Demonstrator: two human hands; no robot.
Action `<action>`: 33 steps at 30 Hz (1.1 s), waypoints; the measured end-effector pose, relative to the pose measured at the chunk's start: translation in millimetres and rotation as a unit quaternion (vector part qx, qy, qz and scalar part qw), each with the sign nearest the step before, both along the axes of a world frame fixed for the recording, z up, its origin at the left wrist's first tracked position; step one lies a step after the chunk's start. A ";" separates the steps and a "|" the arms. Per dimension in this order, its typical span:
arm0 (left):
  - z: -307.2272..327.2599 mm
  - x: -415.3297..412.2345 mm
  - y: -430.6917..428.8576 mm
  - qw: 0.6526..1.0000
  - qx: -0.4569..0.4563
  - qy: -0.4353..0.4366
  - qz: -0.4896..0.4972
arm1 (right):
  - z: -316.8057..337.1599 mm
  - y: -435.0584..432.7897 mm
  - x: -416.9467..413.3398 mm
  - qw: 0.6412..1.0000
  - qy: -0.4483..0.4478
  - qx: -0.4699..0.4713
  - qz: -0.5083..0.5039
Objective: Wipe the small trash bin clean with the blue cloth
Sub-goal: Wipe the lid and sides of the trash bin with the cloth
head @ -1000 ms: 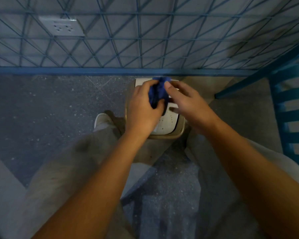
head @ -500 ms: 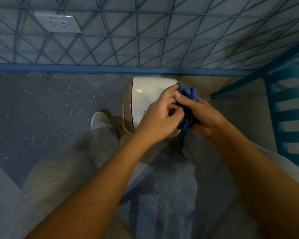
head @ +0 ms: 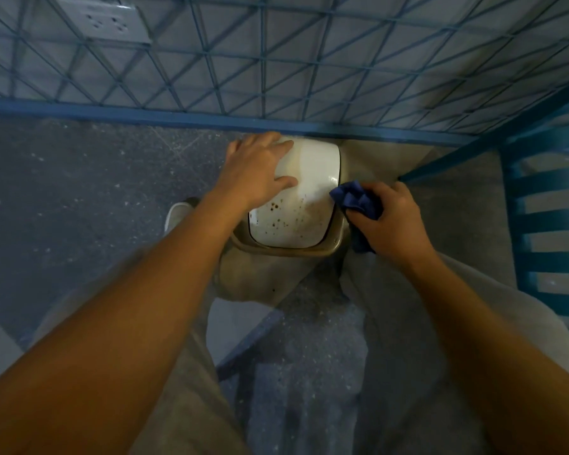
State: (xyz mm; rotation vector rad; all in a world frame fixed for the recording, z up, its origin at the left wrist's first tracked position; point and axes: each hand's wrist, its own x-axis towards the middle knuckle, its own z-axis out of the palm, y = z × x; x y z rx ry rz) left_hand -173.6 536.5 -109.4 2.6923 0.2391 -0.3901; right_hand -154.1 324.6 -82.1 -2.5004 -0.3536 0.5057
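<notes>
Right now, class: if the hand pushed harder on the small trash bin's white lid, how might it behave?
The lid looks glossy, so probably slippery. The small trash bin seems light plastic, so it might slide or tip without the left hand steadying it.

One trash bin (head: 304,205), one blue cloth (head: 358,201), two hands, one wall socket (head: 107,21), one shoe (head: 178,215).

The bin (head: 296,198) sits on the floor (head: 79,198), hemmed in closely. At twelve o'clock a blue rail (head: 145,111) and mesh (head: 276,60) stand right behind it — no way past there. From two to four o'clock, chair (head: 546,224) slats and a slanted bar close that side beyond a narrow gap, already taken by the right hand (head: 388,221) and cloth (head: 358,201). The left hand (head: 260,169) covers the lid's ten o'clock corner. At nine o'clock the floor lies open. Six o'clock — knees (head: 408,307) crowd in.
</notes>
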 end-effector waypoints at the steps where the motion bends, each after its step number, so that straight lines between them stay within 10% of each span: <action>1: -1.2 -0.2 0.6 1.000 0.001 0.004 -0.002 | 0.0 1.2 -1.4 1.000 -0.025 0.001 0.018; 17: -5.5 1.2 5.5 0.998 -0.059 -0.012 0.015 | -28.9 27.2 -15.8 0.958 -0.112 -0.045 0.260; 33: -3.5 -1.2 4.0 0.995 -0.095 -0.009 0.029 | -23.6 10.8 2.5 0.962 -0.128 -0.054 0.236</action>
